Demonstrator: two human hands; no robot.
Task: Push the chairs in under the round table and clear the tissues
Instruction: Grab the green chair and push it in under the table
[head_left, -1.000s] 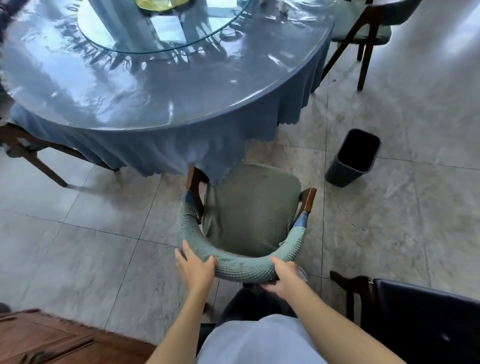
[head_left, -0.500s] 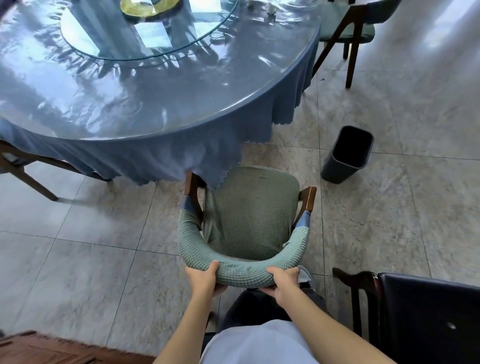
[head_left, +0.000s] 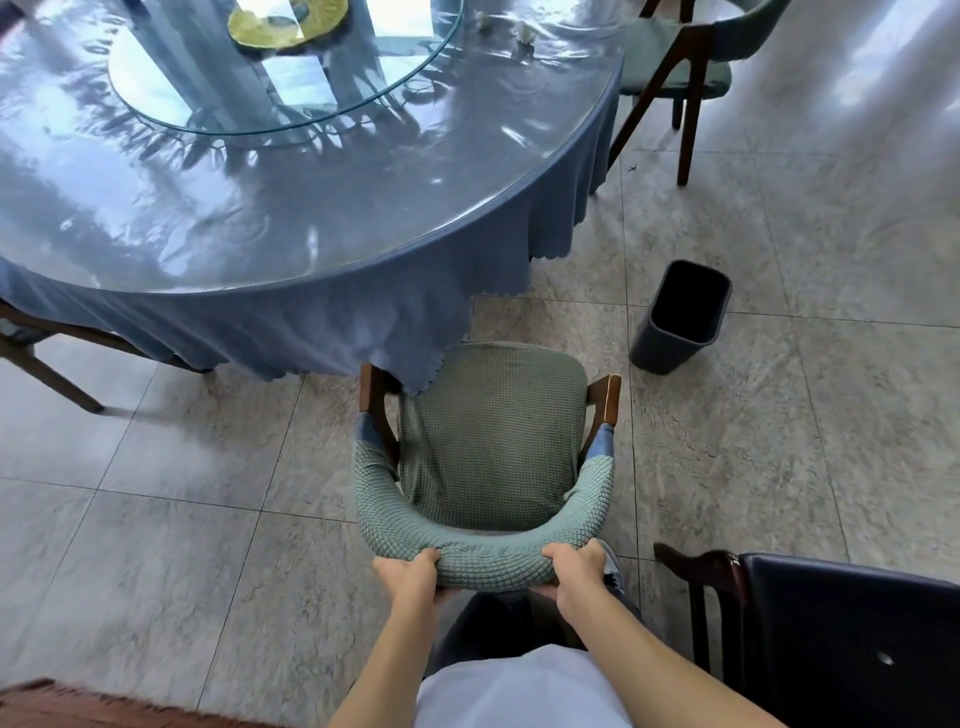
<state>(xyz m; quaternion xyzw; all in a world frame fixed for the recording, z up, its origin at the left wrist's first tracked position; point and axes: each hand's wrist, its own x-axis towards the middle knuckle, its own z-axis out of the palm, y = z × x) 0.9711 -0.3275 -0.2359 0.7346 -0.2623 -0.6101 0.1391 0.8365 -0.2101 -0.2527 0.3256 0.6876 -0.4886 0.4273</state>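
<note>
A green-covered chair (head_left: 493, 441) stands in front of me, its seat front just under the blue tablecloth's hem. My left hand (head_left: 410, 569) grips the curved backrest on its left side, and my right hand (head_left: 574, 566) grips it on the right. The round table (head_left: 322, 208) has a shiny clear cover and a glass turntable (head_left: 285, 67). Small white crumpled tissues (head_left: 524, 32) lie near the table's far right edge.
A dark bin (head_left: 680, 317) stands on the tiled floor right of the chair. Another green chair (head_left: 675, 67) sits pulled out at the far right. A dark padded chair (head_left: 831, 634) is at my right, a wooden chair's legs (head_left: 47, 364) at the left.
My hands have shifted inward along the backrest and closed around it. The chair has slid slightly toward the table.
</note>
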